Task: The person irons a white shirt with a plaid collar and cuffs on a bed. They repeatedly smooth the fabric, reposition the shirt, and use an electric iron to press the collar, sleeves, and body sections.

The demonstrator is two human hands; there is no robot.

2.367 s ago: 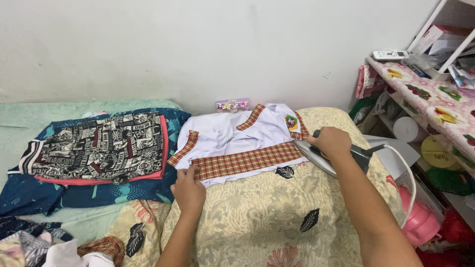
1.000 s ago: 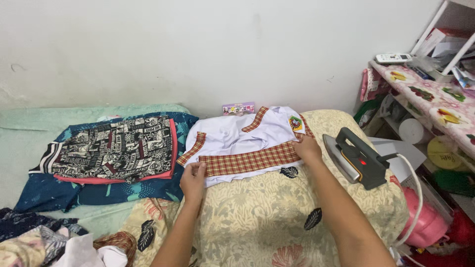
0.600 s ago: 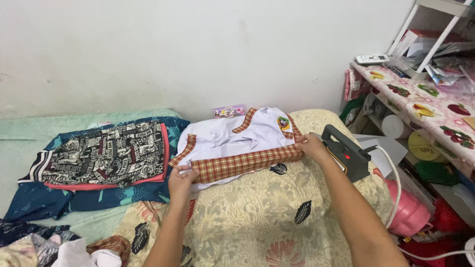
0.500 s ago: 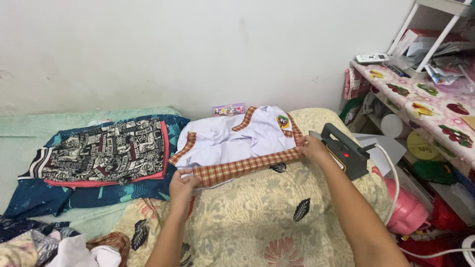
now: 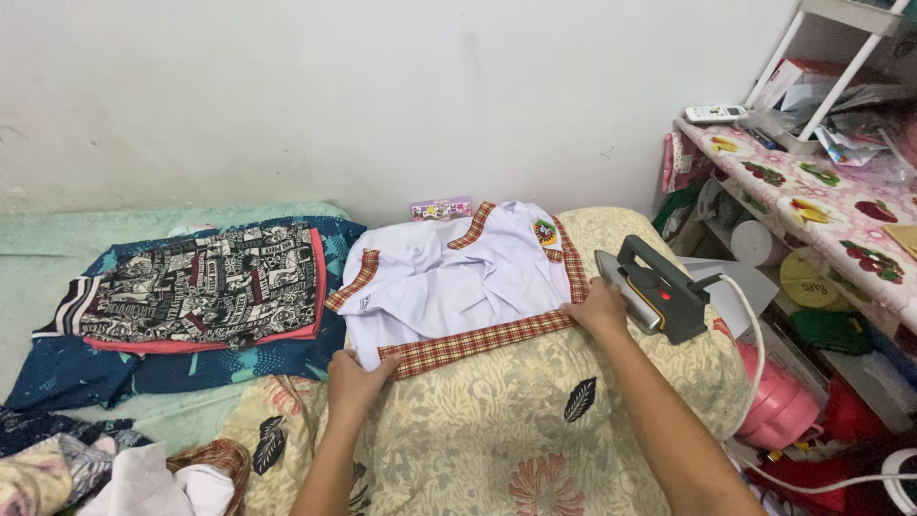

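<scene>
White shirt (image 5: 449, 287) with red plaid trim now pulled flat at centre frame on the floral cushion (image 5: 535, 420); plaid hem strip (image 5: 478, 341) dragged lower than half a second ago, more white cloth showing above it. Left hand (image 5: 355, 382) pinching the hem's left corner, fingers closed on the cloth. Right hand (image 5: 598, 311) pressing the hem's right end, fingers curled, grip hard to tell. Iron (image 5: 654, 290) parked upright just right of that hand, no longer held, red light on. Folded patterned clothes (image 5: 205, 287) stacked at left of frame. Smoothing stage, looks like; hem stretched taut, pressing paused.
</scene>
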